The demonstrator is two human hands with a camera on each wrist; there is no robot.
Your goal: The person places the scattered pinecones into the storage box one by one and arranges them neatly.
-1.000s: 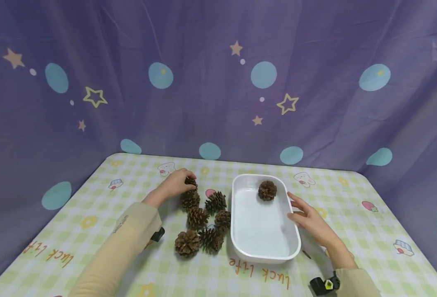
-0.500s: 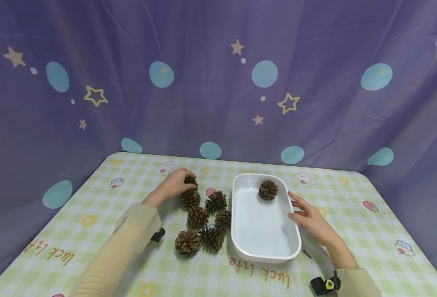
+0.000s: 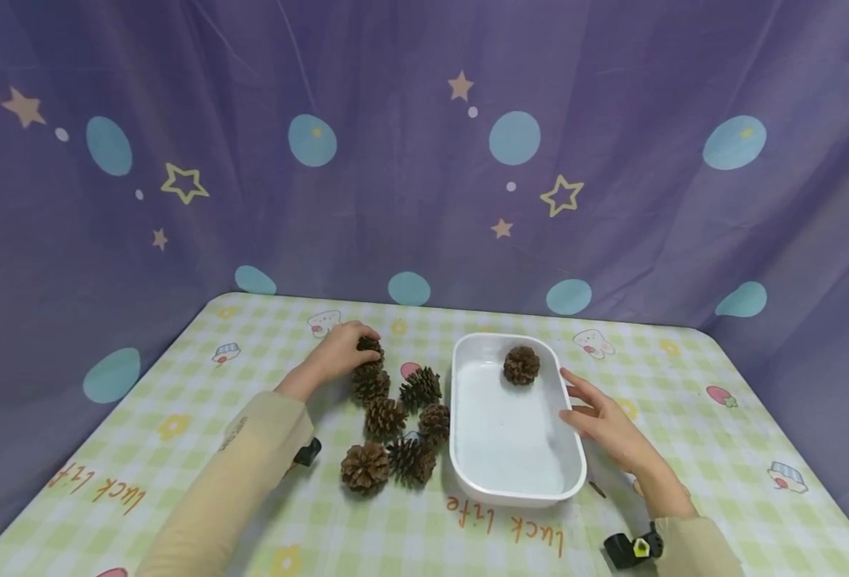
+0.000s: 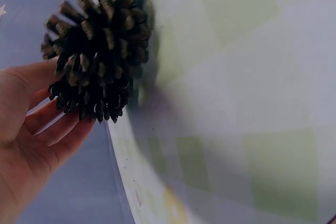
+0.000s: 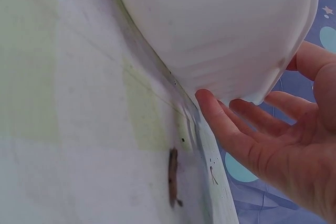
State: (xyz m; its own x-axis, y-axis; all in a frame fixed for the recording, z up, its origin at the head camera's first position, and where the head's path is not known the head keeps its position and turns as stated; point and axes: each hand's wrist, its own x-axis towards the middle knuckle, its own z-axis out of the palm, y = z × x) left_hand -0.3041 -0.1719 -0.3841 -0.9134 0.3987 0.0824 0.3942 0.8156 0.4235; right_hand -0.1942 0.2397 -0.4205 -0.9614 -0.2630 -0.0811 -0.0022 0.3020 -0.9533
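Note:
My left hand (image 3: 340, 351) grips a brown pinecone (image 3: 369, 346) at the far end of a loose group on the table. In the left wrist view this pinecone (image 4: 92, 100) is partly covered by a nearer pinecone (image 4: 102, 38), and fingers curve beneath it. A white rectangular dish (image 3: 511, 445) stands right of the group with one pinecone (image 3: 521, 365) in its far end. My right hand (image 3: 608, 425) rests against the dish's right side, fingertips and thumb at the rim. From the right wrist, its fairly straight fingers touch the outer wall of the dish (image 5: 226, 35).
Several more pinecones (image 3: 385, 419) lie between my left forearm and the dish, one right by its left wall. A small brown fragment (image 5: 173, 177) lies on the checked tablecloth (image 3: 287, 513) near my right wrist. A purple curtain (image 3: 410, 208) hangs behind the table.
The head view has shifted slightly. My left hand stays on the far pinecone, which shows a little more between its fingers now. The right hand and the dish hold still.

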